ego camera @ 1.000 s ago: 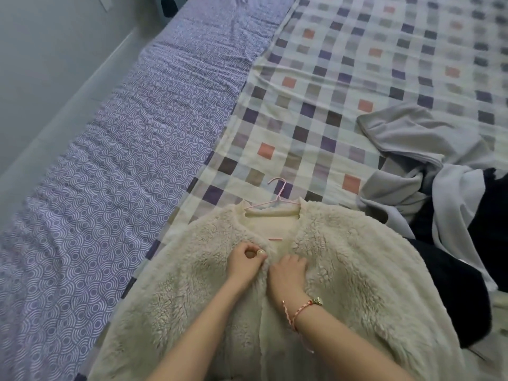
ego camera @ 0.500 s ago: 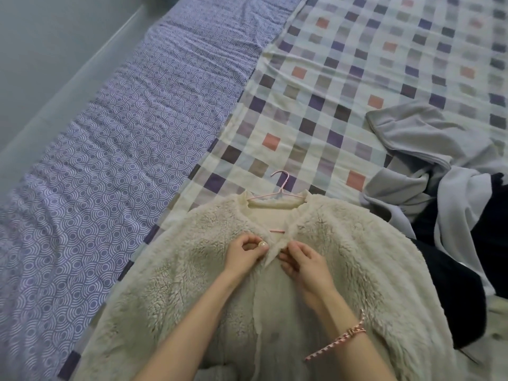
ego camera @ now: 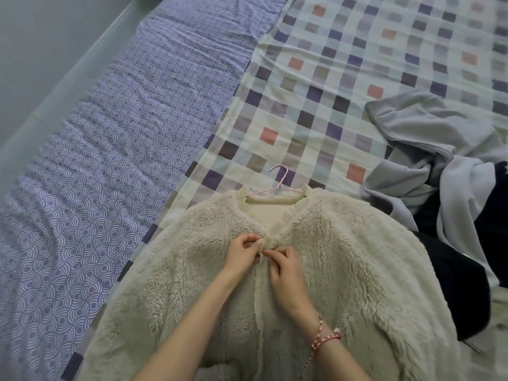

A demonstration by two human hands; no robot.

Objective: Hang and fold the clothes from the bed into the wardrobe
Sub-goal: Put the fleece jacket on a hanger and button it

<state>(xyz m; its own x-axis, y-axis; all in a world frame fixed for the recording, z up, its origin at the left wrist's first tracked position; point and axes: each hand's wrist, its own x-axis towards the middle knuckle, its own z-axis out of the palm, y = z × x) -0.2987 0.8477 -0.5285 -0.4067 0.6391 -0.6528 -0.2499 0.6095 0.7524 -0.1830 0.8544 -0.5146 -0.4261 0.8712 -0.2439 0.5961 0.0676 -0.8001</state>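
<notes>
Left hand [ego camera: 243, 250] pinches one front edge of the cream fleece jacket [ego camera: 165, 284], which lies flat on the bed [ego camera: 137, 133] over a pink hanger [ego camera: 280, 185]. The right hand [ego camera: 287, 266] pinches the other edge right against it; I'd keep both edges level and taut so the fastening seats. The fastener itself hides under the fingertips, the grey garment [ego camera: 412, 127] and dark garment [ego camera: 453, 284] run off frame at right, and no wardrobe is in view.

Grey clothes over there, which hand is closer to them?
Right. The right hand pinches the fluffy jacket at its front opening, on the side facing the grey clothes; the left hand pinches beside it, on the far side.
</notes>
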